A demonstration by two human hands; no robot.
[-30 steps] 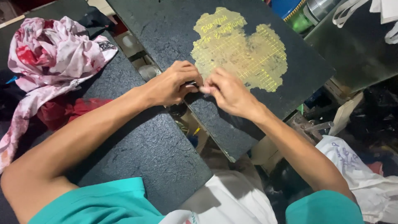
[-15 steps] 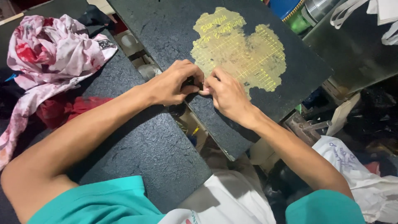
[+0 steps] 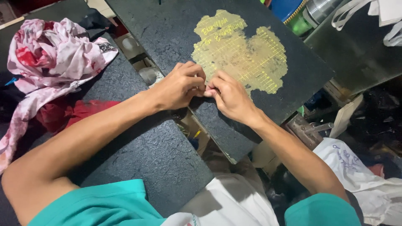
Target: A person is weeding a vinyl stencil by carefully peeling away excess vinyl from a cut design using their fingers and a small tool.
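Note:
A dark rough board [image 3: 276, 33] lies tilted ahead of me, with a worn yellow patch of grid lines and lettering [image 3: 243, 56] on it. My left hand [image 3: 180, 86] and my right hand [image 3: 228, 96] meet at the patch's lower left edge, fingertips pressed together on the board. The fingers of both hands are curled and pinch at something too small to make out. A second dark board [image 3: 142, 155] lies under my left forearm.
A crumpled pink, white and red cloth [image 3: 50, 58] sits at the left, with red fabric [image 3: 71, 113] below it. White bags [image 3: 360, 175] lie at the lower right. Blue and green containers [image 3: 293, 12] stand at the top right. Clutter fills the gap between the boards.
Both hands have crept slightly up and left along the board edge toward the yellow patch, staying pinched together.

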